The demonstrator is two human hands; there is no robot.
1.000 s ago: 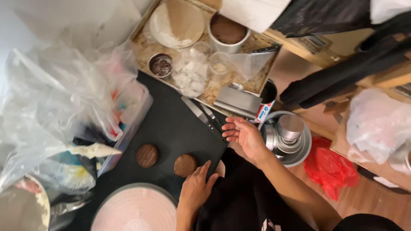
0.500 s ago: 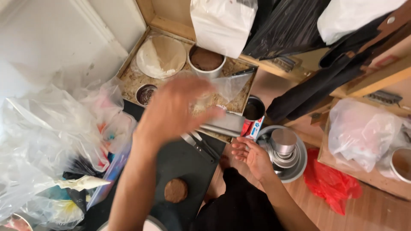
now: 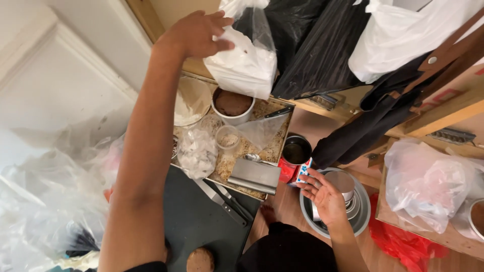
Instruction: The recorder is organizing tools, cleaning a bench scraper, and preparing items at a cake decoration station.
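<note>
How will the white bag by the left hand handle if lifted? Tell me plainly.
The white bag will probably be floppy: its thin plastic is creased and slumps. It likely has some weight, since the bulging lower part looks filled with white powder. It may slip or sag from a loose pinch, as the left hand touches only its gathered top.

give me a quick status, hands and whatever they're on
Left hand up, fingers on the white plastic bag above the tray. Right hand open, empty, over the metal bowls. Nothing between hand and bag.
</note>
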